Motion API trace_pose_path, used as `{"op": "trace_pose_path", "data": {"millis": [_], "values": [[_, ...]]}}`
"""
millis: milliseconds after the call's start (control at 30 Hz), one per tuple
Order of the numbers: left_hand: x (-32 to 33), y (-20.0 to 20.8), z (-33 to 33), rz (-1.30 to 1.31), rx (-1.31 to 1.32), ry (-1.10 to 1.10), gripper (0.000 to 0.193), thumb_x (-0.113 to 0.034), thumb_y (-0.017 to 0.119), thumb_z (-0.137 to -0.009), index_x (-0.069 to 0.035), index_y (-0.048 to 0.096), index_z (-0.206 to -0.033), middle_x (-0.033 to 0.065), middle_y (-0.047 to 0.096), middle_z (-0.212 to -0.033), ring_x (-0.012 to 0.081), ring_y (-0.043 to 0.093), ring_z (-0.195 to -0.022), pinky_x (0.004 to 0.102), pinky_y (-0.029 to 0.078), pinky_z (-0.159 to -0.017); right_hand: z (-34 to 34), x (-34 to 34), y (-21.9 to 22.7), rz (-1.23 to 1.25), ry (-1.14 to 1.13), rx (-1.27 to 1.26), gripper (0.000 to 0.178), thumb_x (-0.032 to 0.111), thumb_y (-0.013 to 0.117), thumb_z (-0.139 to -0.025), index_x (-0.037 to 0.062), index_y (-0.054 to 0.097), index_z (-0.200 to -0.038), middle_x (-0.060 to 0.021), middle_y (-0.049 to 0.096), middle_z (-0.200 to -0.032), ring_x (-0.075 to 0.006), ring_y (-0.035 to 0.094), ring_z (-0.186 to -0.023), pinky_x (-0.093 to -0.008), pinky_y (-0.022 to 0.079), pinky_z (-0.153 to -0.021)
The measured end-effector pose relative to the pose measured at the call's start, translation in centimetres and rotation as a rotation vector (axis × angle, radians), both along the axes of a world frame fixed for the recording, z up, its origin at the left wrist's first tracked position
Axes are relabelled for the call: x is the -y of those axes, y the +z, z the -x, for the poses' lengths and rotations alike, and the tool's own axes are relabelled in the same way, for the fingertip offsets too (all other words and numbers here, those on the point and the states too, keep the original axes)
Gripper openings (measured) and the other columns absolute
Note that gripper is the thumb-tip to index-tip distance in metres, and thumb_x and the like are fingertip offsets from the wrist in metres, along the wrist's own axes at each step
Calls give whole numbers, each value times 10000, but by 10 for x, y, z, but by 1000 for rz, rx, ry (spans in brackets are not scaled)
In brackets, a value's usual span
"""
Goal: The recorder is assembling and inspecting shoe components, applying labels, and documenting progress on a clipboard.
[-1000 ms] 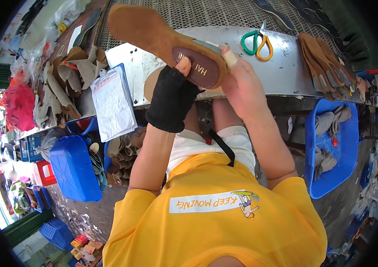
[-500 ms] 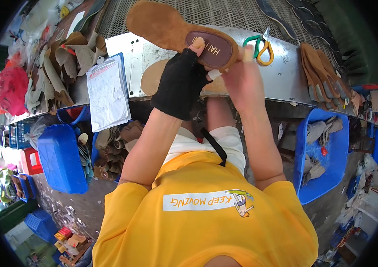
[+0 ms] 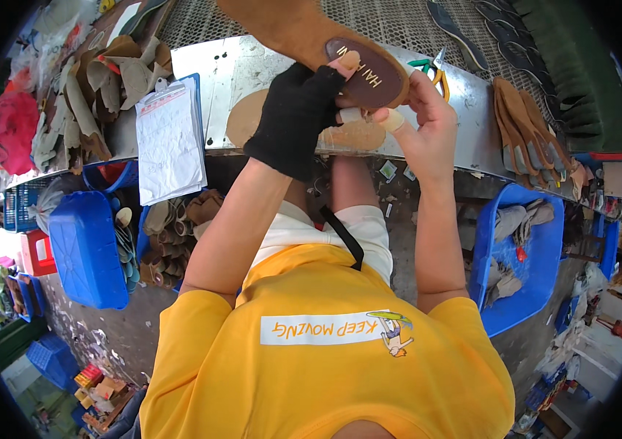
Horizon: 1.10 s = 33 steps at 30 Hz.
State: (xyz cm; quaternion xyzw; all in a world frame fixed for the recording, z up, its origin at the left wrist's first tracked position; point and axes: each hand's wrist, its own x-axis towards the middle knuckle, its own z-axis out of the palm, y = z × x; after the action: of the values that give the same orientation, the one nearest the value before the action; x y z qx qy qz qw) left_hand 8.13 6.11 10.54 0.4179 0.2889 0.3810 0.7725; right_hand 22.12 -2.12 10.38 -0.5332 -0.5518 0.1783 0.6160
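Insole [image 3: 311, 33] slants diagonally, its heel [image 3: 382, 89] pointing rightward and nearer.

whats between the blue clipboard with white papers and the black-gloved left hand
Head view shows a tan, rounded flat piece on the silvery metal tabletop.

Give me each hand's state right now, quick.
Left hand: closed, holding the insole, thumb on top.
Right hand: partly open, fingers at the insole's heel edge; firm grip can't be told.
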Motion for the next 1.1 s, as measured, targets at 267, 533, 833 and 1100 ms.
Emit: {"op": "trace_pose_path", "data": {"millis": [267,533,833,1100], "values": [[-12,8,3,-424,-278,-42,456,-399,669,-815,-38,598,-1085,11,619,-761,80,573,-645,198,468,-585,5,6,11,72,174,-340,376,262,732,-756,4,611,-1000,-37,640,-837,-113,603,-739,-263,498,-659],[5,-13,6,-572,158,-119,514,-288,622,-868,-43,426,-1276,30,529,-915,98,543,-759,218,468,-607,20,6,23,258,111,-614,241,221,578,-888,11,578,-1006,-27,613,-778,-76,564,-556,-188,399,-387],[-1,-31,5,39,421,-167,531,-388,578,-879,-24,436,-1239,117,576,-1130,202,602,-986,319,520,-812,47,4,31,185,5,-432,557,101,690,-789,-23,438,-1270,-69,546,-963,-90,615,-702,-169,439,-438],[-6,-2,18,-75,288,-76,377,-252,587,-880,-16,514,-1164,57,606,-1046,133,592,-949,269,481,-828,36,9,22,184,240,-601,544,62,611,-822,-42,399,-1312,-92,529,-1061,-138,617,-857,-214,536,-532]]}}
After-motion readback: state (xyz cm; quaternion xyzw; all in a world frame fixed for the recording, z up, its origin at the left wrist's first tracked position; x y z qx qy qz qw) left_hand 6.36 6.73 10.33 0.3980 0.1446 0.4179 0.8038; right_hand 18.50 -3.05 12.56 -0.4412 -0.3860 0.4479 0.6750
